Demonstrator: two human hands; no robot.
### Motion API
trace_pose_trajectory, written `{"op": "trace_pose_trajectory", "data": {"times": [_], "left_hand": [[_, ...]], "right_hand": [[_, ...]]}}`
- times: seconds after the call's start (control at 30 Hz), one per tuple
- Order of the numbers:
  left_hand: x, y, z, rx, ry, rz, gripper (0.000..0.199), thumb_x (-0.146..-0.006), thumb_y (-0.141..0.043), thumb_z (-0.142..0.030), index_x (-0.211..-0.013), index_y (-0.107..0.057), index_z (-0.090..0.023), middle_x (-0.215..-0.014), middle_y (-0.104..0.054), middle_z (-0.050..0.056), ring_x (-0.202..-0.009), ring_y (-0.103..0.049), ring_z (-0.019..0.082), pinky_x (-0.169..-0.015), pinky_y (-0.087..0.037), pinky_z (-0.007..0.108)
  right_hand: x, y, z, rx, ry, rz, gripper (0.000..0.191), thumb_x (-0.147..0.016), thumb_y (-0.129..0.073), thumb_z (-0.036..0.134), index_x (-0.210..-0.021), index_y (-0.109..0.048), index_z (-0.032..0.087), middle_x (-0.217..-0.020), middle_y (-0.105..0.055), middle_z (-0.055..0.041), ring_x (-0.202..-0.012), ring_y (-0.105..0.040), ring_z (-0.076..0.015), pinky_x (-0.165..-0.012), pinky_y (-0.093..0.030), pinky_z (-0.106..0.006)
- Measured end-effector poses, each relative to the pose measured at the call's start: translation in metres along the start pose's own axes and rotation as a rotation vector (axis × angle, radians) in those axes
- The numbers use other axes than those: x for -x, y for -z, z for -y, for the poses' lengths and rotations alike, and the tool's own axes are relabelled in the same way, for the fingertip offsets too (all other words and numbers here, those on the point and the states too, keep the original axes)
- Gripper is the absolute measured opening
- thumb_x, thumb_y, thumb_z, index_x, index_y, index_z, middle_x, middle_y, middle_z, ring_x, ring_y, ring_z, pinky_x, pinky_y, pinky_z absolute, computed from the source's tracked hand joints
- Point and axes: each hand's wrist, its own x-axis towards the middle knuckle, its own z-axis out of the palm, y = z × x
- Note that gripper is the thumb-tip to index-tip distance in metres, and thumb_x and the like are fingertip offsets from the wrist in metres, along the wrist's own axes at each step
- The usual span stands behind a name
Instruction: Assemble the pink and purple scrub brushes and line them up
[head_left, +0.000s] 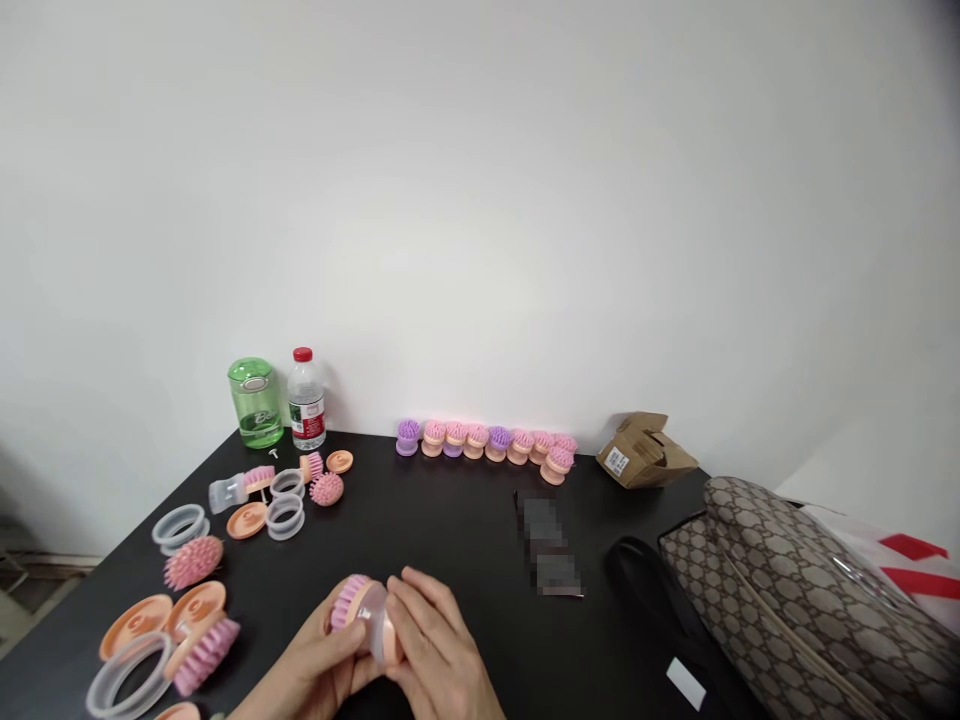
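Left hand [315, 652], right hand [435, 640] clasping pink scalp brush [349, 604] between them.

Inventory: plastics, card, worktop finish
We log a matt black worktop [450, 530], pink plastic brush head [349, 603], glossy clear plastic rings [180, 527], rough cardboard box [645, 452].

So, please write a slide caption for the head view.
The left hand and right hand hold a pink-bristled massage brush over a black table, with similar brushes lined up behind.
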Motion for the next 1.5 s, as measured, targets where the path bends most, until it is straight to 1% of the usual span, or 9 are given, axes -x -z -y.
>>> {"op": "trace_pose_trajectory", "data": {"times": [0.33,0.53,0.67,0.77,0.9,1.1,1.3,1.4,1.5], "left_hand": [[0.0,0.009,0.006,0.031,0.09,0.046,0.037,-0.07,-0.087,-0.035,-0.098,-0.072,-0.016,-0.087,-0.071,0.004,-0.081,-0.067,0.017,-0.078,-0.051,0.03],[0.006,0.002,0.004,-0.036,0.094,0.092,0.044,-0.071,-0.085,-0.044,-0.104,-0.071,-0.018,-0.097,-0.073,0.009,-0.094,-0.068,0.026,-0.087,-0.049,0.037],[0.009,-0.005,0.0,-0.029,0.058,0.107,0.049,-0.065,-0.089,-0.036,-0.105,-0.068,-0.018,-0.099,-0.071,0.008,-0.099,-0.067,0.027,-0.093,-0.046,0.038],[0.008,-0.008,-0.002,-0.035,0.012,0.158,0.043,-0.063,-0.091,-0.026,-0.094,-0.063,-0.018,-0.09,-0.069,0.005,-0.087,-0.066,0.021,-0.083,-0.047,0.032],[0.004,-0.007,-0.001,-0.099,-0.06,0.241,0.049,-0.058,-0.093,-0.024,-0.089,-0.055,-0.019,-0.077,-0.064,0.001,-0.07,-0.06,0.014,-0.064,-0.04,0.023],[0.0,-0.008,0.006,-0.339,-0.259,0.192,0.056,-0.055,-0.093,-0.029,-0.089,-0.049,-0.022,-0.09,-0.065,0.003,-0.077,-0.058,0.018,-0.066,-0.04,0.025],[0.004,-0.009,0.0,-0.828,-0.488,0.112,0.041,-0.063,-0.085,-0.021,-0.088,-0.053,-0.022,-0.094,-0.064,0.003,-0.077,-0.056,0.018,-0.068,-0.043,0.027],[0.003,-0.006,0.001,-0.868,-0.514,0.08,0.041,-0.061,-0.084,-0.016,-0.089,-0.055,-0.022,-0.095,-0.065,0.003,-0.079,-0.058,0.02,-0.07,-0.044,0.027],[-0.002,-0.002,0.005,-0.73,-0.455,0.033,0.045,-0.06,-0.087,-0.023,-0.09,-0.053,-0.022,-0.086,-0.065,0.001,-0.072,-0.055,0.017,-0.064,-0.04,0.025]], "right_hand": [[-0.001,-0.002,0.005,-0.09,0.145,0.062,0.047,-0.097,-0.057,0.014,-0.142,-0.049,0.022,-0.115,-0.075,-0.0079,-0.122,-0.063,-0.0255,-0.097,-0.059,-0.038],[0.021,-0.021,0.014,-0.124,-0.459,0.007,0.056,-0.08,-0.077,0.022,-0.132,-0.055,0.028,-0.122,-0.071,-0.0052,-0.104,-0.073,-0.0215,-0.088,-0.061,-0.024],[0.026,-0.021,0.01,-0.049,-0.33,0.006,0.04,-0.09,-0.066,0.023,-0.128,-0.059,0.031,-0.121,-0.071,-0.0054,-0.105,-0.072,-0.0223,-0.087,-0.063,-0.029],[0.022,-0.016,0.008,0.077,-0.187,-0.057,0.027,-0.099,-0.054,0.031,-0.124,-0.063,0.03,-0.115,-0.071,-0.0096,-0.101,-0.073,-0.0249,-0.079,-0.063,-0.033],[0.012,-0.011,0.01,0.108,-0.147,-0.124,0.049,-0.096,-0.048,0.059,-0.126,-0.057,0.022,-0.092,-0.075,-0.0109,-0.077,-0.076,-0.0267,-0.065,-0.062,-0.034],[0.019,-0.024,0.007,0.148,-0.371,-0.067,0.048,-0.097,-0.033,0.062,-0.092,-0.057,0.021,-0.057,-0.065,-0.0025,-0.043,-0.065,-0.0217,-0.044,-0.048,-0.029],[0.03,-0.032,0.001,-0.232,-0.778,0.163,0.054,-0.096,-0.028,0.067,-0.073,-0.049,0.023,-0.047,-0.055,0.0029,-0.039,-0.058,-0.0141,-0.043,-0.039,-0.02],[0.03,-0.033,0.001,-0.47,-0.982,0.216,0.055,-0.096,-0.03,0.069,-0.072,-0.049,0.023,-0.043,-0.049,0.006,-0.03,-0.046,-0.0093,-0.035,-0.032,-0.017],[0.029,-0.032,0.001,-0.559,-0.985,0.184,0.052,-0.094,-0.035,0.067,-0.097,-0.058,0.02,-0.053,-0.057,0.0048,-0.033,-0.048,-0.009,-0.035,-0.035,-0.016]]}}
